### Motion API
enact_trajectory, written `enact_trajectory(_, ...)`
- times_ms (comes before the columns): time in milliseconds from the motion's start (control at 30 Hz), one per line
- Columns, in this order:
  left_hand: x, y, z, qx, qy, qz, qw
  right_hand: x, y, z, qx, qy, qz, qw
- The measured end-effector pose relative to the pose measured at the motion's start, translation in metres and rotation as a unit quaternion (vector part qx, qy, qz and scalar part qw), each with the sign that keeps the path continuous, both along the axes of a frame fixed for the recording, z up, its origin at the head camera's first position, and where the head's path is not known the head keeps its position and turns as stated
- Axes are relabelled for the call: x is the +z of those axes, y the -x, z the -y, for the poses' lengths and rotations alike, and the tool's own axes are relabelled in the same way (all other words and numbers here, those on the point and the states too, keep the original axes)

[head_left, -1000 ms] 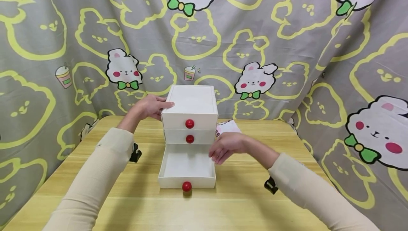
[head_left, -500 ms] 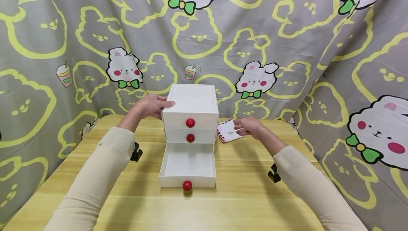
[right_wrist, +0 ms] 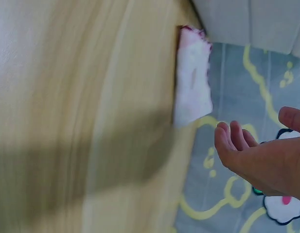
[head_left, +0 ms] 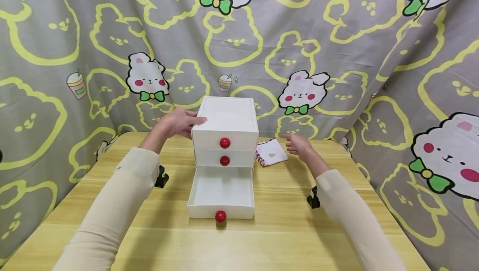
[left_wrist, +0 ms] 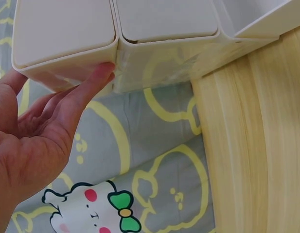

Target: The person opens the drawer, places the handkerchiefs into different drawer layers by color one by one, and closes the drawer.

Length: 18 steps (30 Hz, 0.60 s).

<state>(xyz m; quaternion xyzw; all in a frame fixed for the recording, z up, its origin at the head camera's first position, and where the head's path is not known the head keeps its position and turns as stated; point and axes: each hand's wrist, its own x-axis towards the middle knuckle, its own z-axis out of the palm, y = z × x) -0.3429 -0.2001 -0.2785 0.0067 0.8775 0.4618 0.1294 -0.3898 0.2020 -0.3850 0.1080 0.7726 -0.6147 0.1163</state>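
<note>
A white drawer cabinet [head_left: 227, 115] with red round knobs stands on the table, its bottom drawer [head_left: 221, 192] pulled out and nothing seen in it. My left hand [head_left: 179, 122] rests on its upper left corner, thumb on the top and fingers spread along the side; in the left wrist view the hand [left_wrist: 47, 131] presses that side with fairly straight fingers. A folded cloth [head_left: 272, 153], white and pink with a checked edge, lies right of the cabinet. My right hand [head_left: 299, 146] hovers just right of this cloth, apart from it, fingers loosely bent and holding nothing.
The wooden table [head_left: 292, 237] reaches back to a grey patterned curtain [head_left: 239, 38], which also hangs at both sides. Black camera mounts [head_left: 161, 177] sit under the wrists. The two upper drawers [head_left: 209, 150] are pushed in.
My right hand has moved away from the open bottom drawer, back and to the right, passing over the cloth to its right side. My left hand stays on the cabinet.
</note>
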Motion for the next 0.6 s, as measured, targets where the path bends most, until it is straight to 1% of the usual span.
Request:
enact_trajectory(100, 0.0, 0.001, -0.001, 0.001, 0.0, 0.0, 1.0, -0.01, 0.003, -0.005, -0.028, 0.008, -0.01, 0.9995)
enact_trajectory(200, 0.001, 0.002, -0.002, 0.001, 0.001, -0.001, 1.0, -0.022, 0.005, -0.008, -0.064, 0.012, -0.019, 0.9977)
enact_trajectory(367, 0.001, 0.002, -0.002, 0.001, 0.001, 0.003, 1.0, -0.041, 0.01, -0.009, -0.121, 0.03, -0.015, 0.9921)
enact_trajectory(400, 0.001, 0.002, -0.002, 0.003, 0.0, 0.005, 1.0, -0.044, 0.012, -0.008, -0.129, 0.027, -0.015, 0.9912)
enact_trajectory(467, 0.001, 0.002, -0.001, 0.005, -0.001, 0.008, 1.0, -0.049, 0.015, -0.007, -0.138, 0.008, -0.014, 0.9903)
enact_trajectory(600, 0.001, 0.0, -0.002, 0.008, 0.0, 0.008, 0.9999, -0.053, 0.019, -0.003, -0.132, -0.034, -0.007, 0.9906)
